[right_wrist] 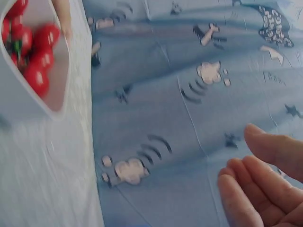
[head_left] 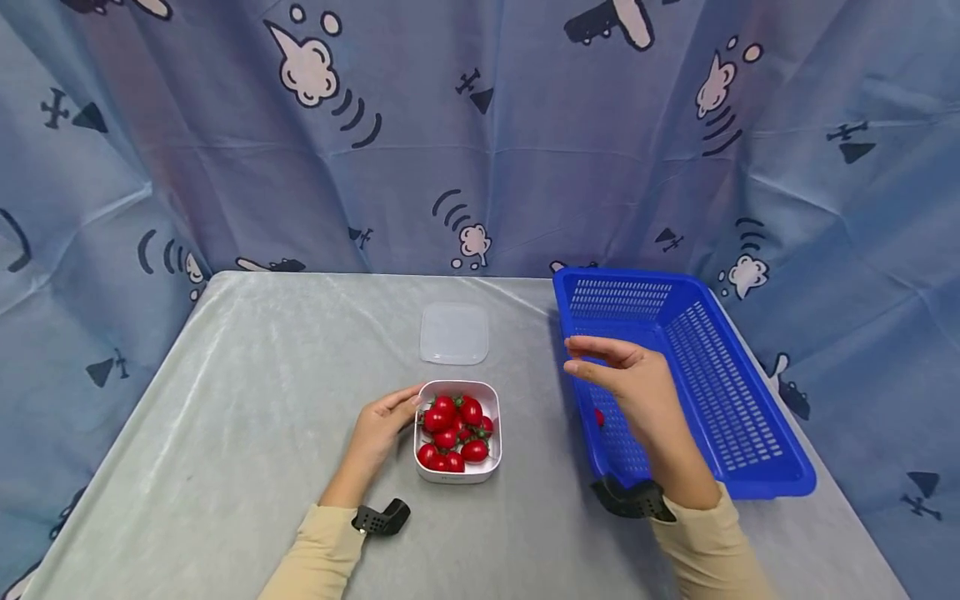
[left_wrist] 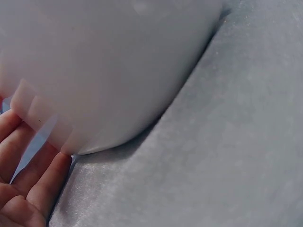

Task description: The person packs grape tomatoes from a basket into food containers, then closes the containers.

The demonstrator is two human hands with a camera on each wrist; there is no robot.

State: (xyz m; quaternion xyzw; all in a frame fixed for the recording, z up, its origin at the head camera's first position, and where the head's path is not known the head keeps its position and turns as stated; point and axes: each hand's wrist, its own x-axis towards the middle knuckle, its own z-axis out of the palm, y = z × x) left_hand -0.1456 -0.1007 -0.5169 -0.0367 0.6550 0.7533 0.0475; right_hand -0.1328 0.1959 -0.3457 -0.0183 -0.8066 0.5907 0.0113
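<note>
Several cherry tomatoes (head_left: 452, 433) with green stems lie in a white square container (head_left: 459, 477) in the middle of the table. At its left wall is my left hand (head_left: 384, 422); in the left wrist view the fingertips (left_wrist: 64, 161) touch the container's smooth side. My right hand (head_left: 626, 379) hovers over the left side of a blue plastic basket (head_left: 720, 400), thumb and fingers apart, nothing between them. Beside that wrist, a red tomato (head_left: 599, 417) shows inside the basket. The right hand and forearm hide part of the basket floor.
A translucent flat lid (head_left: 453, 334) lies on the pale cloth-covered table (head_left: 225, 467) behind the container. The slotted basket takes up the table's right side. A blue patterned curtain (head_left: 420, 108) hangs along the far edge and both sides.
</note>
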